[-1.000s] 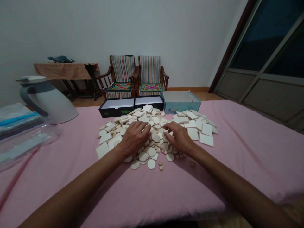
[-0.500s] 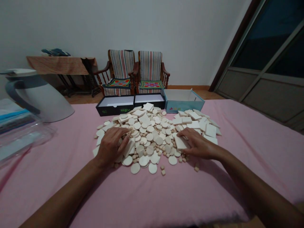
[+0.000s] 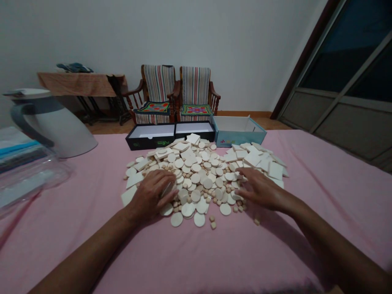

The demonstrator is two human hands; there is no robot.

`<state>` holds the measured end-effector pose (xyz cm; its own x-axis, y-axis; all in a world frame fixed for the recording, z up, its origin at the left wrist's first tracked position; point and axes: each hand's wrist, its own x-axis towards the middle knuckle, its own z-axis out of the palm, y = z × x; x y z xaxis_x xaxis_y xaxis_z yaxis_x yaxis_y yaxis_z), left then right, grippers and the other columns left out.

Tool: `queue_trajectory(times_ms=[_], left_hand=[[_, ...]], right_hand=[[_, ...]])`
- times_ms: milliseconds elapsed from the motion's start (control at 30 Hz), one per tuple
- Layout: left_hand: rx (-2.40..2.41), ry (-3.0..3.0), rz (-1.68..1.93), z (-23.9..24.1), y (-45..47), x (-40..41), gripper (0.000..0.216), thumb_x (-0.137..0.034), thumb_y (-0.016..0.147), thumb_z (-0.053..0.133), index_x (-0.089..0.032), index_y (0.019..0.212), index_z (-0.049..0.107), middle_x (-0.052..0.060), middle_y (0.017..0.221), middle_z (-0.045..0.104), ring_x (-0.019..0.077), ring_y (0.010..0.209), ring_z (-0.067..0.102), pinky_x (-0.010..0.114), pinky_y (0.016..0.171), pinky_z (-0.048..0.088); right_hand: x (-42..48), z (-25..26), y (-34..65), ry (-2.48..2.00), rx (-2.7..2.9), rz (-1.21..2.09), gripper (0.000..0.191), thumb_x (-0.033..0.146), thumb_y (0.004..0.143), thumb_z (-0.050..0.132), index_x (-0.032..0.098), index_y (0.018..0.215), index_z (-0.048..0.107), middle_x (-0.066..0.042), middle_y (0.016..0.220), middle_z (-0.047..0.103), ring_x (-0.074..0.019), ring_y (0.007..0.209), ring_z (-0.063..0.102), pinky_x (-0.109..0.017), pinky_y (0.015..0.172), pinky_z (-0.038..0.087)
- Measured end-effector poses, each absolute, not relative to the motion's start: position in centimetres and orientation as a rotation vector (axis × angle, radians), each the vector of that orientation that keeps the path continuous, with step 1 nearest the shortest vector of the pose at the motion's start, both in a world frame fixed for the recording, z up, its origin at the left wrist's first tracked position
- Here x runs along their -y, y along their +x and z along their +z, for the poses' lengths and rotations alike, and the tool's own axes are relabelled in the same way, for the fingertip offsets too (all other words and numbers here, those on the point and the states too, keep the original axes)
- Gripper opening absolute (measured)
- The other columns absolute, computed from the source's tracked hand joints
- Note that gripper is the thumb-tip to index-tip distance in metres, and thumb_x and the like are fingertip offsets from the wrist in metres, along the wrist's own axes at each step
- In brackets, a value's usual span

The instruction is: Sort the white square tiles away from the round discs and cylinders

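Pink-covered, the surface (image 3: 196, 257) carries two black trays (image 3: 147, 143) and a blue box (image 3: 240, 140) toward its far edge. Nearer, roughly midway between its left and right edges, lies a pile (image 3: 196, 178) of pale discs (image 3: 199, 219), square tiles (image 3: 276, 170) and small cubes (image 3: 213, 225). Pieces are probably wood: expect light, stiff, dry parts with little slip; thin tiles may chip or snap if bent. Grip discs by the rim, tiles at opposite edges, cubes across two faces. Left hand (image 3: 153, 192) arches over the pile's left side, thumb set off from the fingers; whether it grips a piece cannot be told. Right hand (image 3: 259, 188) reaches over the right side, fingers extended, thumb separated, no piece visibly gripped. Both hands stand well apart.
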<state>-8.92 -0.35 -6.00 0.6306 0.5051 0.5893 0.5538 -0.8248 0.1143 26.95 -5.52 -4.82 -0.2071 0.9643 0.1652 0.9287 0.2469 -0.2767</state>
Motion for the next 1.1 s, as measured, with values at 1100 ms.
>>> queue_trajectory(times_ms=[1100], left_hand=[[1.733, -2.250, -1.572, -6.8, -11.1, -1.6, 0.036, -0.043, 0.094, 0.043, -0.017, 0.095, 0.068, 0.004, 0.095, 0.072, 0.0186, 0.090, 0.067, 0.031, 0.087, 0.050]], right_hand=[[2.9, -4.6, 7.5, -1.079, 2.525, 0.064, 0.038, 0.035, 0.076, 0.062, 0.013, 0.107, 0.057, -0.015, 0.115, 0.056, -0.0300, 0.108, 0.045, -0.048, 0.097, 0.035]])
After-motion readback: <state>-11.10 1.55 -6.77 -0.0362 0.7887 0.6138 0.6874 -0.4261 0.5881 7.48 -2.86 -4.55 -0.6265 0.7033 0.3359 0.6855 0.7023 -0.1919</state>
